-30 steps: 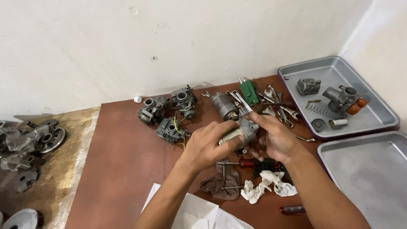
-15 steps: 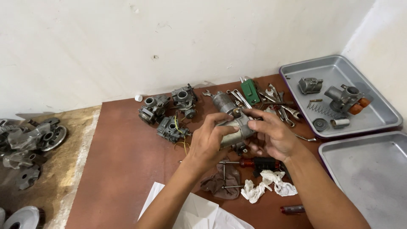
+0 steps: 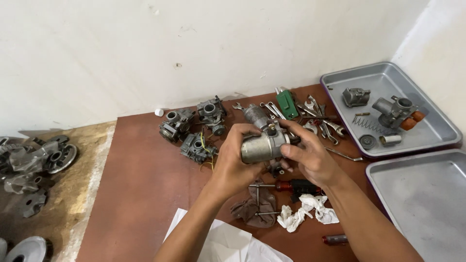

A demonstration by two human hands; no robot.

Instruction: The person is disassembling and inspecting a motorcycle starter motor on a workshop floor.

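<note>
Left hand [image 3: 232, 160] and right hand [image 3: 310, 155] grip a raised carburetor [image 3: 262, 144] between them

No packages, labels, signs, screens.

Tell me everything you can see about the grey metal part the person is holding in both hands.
The grey metal part looks like a small carburetor body: a dull, rounded, barrel-shaped casting of bare metal, scuffed and a little grimy. A darker fitting with a small brass-coloured piece sits on its top. It is held up off the brown table, lying roughly on its side. The left hand cups it from the left and beneath; the right hand grips its right end, fingers over the top. Its far side is hidden.
</note>
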